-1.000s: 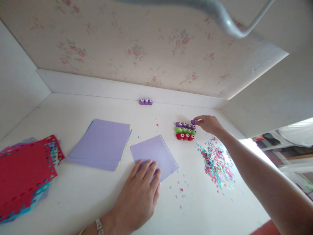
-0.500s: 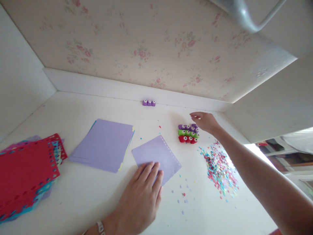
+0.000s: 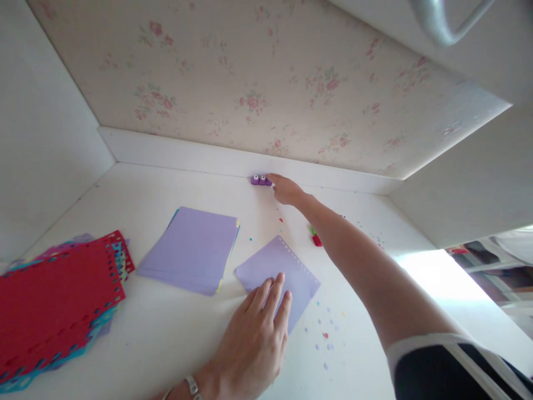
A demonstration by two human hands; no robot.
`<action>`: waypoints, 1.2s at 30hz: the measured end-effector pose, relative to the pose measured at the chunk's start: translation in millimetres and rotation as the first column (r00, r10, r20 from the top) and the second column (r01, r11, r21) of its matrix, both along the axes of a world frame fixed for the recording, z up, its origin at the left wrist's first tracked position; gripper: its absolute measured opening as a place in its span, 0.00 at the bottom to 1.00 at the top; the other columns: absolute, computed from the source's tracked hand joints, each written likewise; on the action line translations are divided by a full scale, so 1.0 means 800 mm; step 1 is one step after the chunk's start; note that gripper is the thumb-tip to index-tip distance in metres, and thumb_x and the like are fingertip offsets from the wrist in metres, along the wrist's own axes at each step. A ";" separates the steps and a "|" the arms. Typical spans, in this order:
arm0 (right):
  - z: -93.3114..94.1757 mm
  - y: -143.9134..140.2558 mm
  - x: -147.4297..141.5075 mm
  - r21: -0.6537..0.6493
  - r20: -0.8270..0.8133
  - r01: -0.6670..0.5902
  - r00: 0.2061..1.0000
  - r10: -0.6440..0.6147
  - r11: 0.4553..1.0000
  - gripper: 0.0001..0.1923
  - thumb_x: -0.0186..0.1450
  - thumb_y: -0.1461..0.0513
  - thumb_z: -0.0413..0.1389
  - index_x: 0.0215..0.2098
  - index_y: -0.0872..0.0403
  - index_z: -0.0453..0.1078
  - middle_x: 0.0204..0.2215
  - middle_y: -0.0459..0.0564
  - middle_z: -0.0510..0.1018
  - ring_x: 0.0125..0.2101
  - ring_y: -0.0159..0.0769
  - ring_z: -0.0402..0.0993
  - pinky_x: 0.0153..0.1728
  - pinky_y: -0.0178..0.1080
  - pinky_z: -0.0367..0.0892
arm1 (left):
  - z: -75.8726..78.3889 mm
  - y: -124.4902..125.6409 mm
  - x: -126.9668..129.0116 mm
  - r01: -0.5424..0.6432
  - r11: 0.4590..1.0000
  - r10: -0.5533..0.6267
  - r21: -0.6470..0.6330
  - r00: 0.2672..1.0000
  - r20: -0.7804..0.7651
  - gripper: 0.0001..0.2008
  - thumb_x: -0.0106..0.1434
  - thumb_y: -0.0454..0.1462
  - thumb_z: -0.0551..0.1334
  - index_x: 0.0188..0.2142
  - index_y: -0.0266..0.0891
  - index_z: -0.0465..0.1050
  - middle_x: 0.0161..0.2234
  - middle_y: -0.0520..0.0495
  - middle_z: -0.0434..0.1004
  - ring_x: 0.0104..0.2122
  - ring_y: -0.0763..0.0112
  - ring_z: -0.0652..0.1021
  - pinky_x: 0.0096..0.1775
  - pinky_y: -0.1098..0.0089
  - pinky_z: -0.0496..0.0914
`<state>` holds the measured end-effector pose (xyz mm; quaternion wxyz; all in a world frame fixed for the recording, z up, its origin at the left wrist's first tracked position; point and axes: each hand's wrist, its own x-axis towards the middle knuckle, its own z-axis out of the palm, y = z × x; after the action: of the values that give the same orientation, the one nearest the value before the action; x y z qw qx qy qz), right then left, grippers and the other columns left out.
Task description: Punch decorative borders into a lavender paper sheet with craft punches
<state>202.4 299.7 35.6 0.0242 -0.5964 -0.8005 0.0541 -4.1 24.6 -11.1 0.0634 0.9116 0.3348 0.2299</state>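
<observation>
Reaching far across the table (image 3: 137, 344), my right grip (image 3: 286, 190) has its fingertips at the right end of a short row of purple punches (image 3: 260, 180) that sits against the white ledge at the foot of the flowered wall; whether the fingers are closed on the end piece or only touching it I cannot tell, since the hand covers that spot. My left grip (image 3: 255, 339) lies flat and spread, holding nothing, its fingertips pressing the near corner of a single lilac sheet (image 3: 278, 271) with a row of small holes along its right edge. Just to the left of that sheet, apart from it, lies a stack of lilac paper (image 3: 192, 249) with yellow and blue edges showing beneath. Further left sits a pile of red and blue punched sheets (image 3: 54, 303). Beside my right forearm a red punch (image 3: 317, 240) and a bit of green one peek out. Small coloured paper dots (image 3: 325, 336) are scattered on the table near the sheet's right corner.
</observation>
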 end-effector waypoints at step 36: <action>-0.030 -0.330 0.049 -0.412 -0.845 0.266 0.247 -0.475 0.871 0.22 0.62 0.48 0.62 0.47 0.52 0.73 0.36 0.52 0.82 0.37 0.40 0.80 0.37 0.40 0.74 | 0.032 0.063 0.036 -0.220 0.959 0.199 -0.178 0.971 -0.129 0.22 0.66 0.45 0.64 0.55 0.37 0.68 0.50 0.41 0.74 0.50 0.51 0.72 0.50 0.51 0.66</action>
<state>242.0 35.8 11.8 0.4301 -0.6285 -0.4680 0.4483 24.7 75.0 14.9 0.1076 0.8718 0.4532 0.1516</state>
